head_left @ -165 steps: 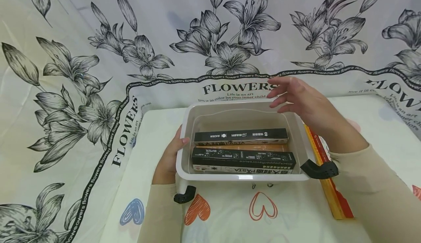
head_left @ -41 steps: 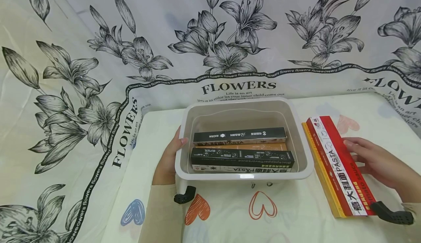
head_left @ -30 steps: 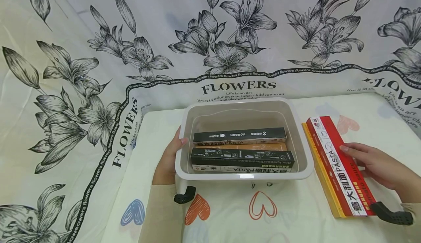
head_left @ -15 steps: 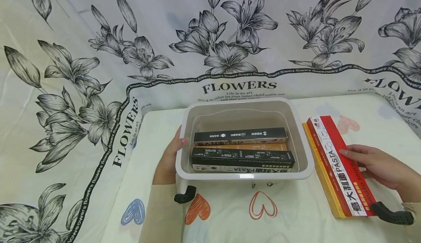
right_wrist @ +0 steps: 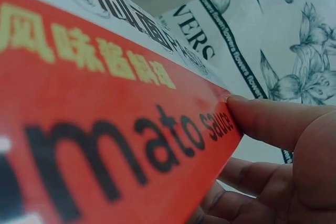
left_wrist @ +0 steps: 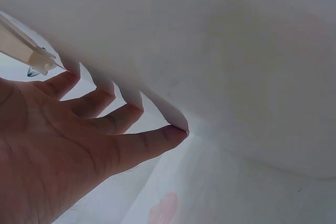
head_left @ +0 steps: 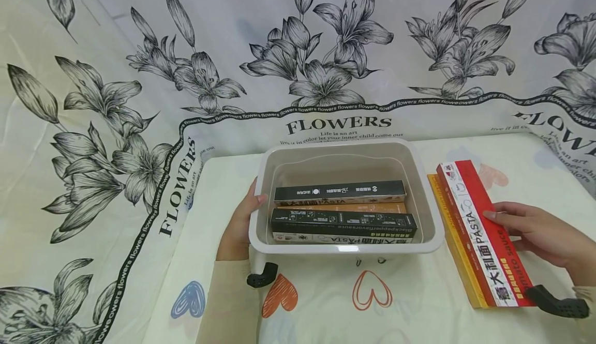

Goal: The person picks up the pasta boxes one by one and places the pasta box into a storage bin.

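Note:
On the left side of the pale grey plastic bin (head_left: pixel 345 249), my left hand (head_left: pixel 239 226) holds the wall, thumb tip over the rim. In the left wrist view its fingers (left_wrist: pixel 134 145) press against the outside of the bin. At the right, my right hand (head_left: pixel 540 233) pinches a red and white pasta box (head_left: pixel 489 240) marked "tomato sauce" by its right long edge. In the right wrist view the thumb lies on the red face (right_wrist: pixel 168 114), with the other fingers beneath. A yellow box (head_left: pixel 450 235) lies under and left of it, mostly covered.
Inside the bin are a black-sided pasta box (head_left: pixel 342 191), a Blackpepperflavorsauce pasta box (head_left: pixel 344 223) and an orange box (head_left: pixel 368 208) partly hidden between them. Heart-printed cloth (head_left: pixel 326 297) covers the table. A flower-printed curtain (head_left: pixel 261 90) hangs behind and at the left.
My right hand has moved from above the bin to the red pasta box and taken hold of it. The box's far end has just shifted slightly up and right. The left hand stays put.

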Tool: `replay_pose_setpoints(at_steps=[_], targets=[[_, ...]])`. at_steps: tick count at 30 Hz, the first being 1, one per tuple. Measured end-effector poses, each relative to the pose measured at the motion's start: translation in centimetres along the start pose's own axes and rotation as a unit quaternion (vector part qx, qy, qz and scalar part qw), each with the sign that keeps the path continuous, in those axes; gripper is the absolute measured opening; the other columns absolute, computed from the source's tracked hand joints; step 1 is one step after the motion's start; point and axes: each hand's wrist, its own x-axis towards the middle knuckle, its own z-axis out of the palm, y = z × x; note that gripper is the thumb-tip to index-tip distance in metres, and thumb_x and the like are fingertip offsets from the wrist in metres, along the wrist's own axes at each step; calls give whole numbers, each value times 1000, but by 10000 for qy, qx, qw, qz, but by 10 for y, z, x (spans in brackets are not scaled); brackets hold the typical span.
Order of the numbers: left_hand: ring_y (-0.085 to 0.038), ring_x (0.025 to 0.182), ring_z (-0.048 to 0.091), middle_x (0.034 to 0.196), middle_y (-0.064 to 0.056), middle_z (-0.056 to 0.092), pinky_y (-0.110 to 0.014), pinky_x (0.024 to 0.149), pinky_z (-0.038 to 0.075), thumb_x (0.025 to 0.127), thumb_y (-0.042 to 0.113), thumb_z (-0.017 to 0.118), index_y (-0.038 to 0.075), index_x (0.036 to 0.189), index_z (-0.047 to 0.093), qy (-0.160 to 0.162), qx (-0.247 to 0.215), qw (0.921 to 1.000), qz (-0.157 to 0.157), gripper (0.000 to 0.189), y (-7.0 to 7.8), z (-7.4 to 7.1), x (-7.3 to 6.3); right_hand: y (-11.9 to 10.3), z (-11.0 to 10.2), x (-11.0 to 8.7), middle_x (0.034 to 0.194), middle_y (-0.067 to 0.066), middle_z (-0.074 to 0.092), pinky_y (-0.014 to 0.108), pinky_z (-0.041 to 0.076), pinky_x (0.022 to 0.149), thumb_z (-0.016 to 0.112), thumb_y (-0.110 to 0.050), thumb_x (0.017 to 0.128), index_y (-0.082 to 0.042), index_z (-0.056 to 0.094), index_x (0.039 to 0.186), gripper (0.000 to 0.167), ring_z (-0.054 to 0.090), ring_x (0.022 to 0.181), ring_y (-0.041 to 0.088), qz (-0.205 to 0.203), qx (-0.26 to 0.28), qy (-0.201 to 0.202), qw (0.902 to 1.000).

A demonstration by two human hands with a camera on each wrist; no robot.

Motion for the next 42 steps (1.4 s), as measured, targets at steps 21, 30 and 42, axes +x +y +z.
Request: replay_pose_setpoints(at_steps=[21, 30, 42], targets=[[-44, 152, 24, 167, -16, 32, -85, 112, 11, 97, 32, 52, 31, 174, 23, -129, 236, 9995, 164, 83, -3, -3, -3, -5, -4, -7, 122, -2, 65, 44, 64, 81, 50, -30, 118, 14, 18, 160, 69, 72, 97, 19, -444, -199, 543, 9973], [-46, 151, 26, 167, -19, 31, -83, 112, 14, 94, 30, 52, 28, 175, 22, -109, 121, 9998, 120, 86, -1, -2, -1, -10, -9, -9, 120, -16, 57, 41, 64, 80, 50, -32, 118, 14, 9, 164, 77, 70, 98, 10, -441, -225, 721, 9962], [-47, 150, 27, 168, -21, 30, -83, 113, 15, 94, 28, 51, 25, 175, 20, -91, 51, 9999, 62, 87, 0, -2, 0, -19, -4, -14, 115, -31, 57, 36, 63, 77, 53, -26, 117, 6, 12, 169, 74, 68, 97, 2, -797, -204, 966, 9919]])
